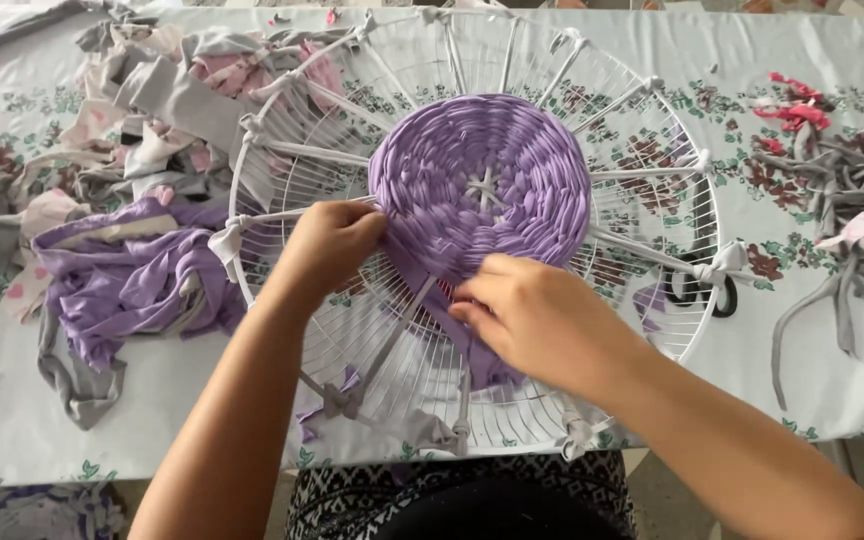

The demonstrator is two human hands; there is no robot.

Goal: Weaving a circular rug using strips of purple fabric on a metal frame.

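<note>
both hands are curled at the near edge of the purple woven circle [480, 185] on the white wire fan guard [652, 330], left hand [330, 243] pinching its edge, right hand [537, 318] gripping a purple fabric strip [482, 365], scissors [697, 285] just beside.

Surface: a table is covered by a pale floral cloth [72, 420].
Centre: a white round wire grille [652, 150] is laid on the cloth.
Left of frame: purple fabric [122, 285] and mixed fabric scraps [152, 110] are heaped.
Right of frame: grey and pink strips [842, 190] are scattered; black scissors [697, 290] are seen beneath the grille's edge.
</note>
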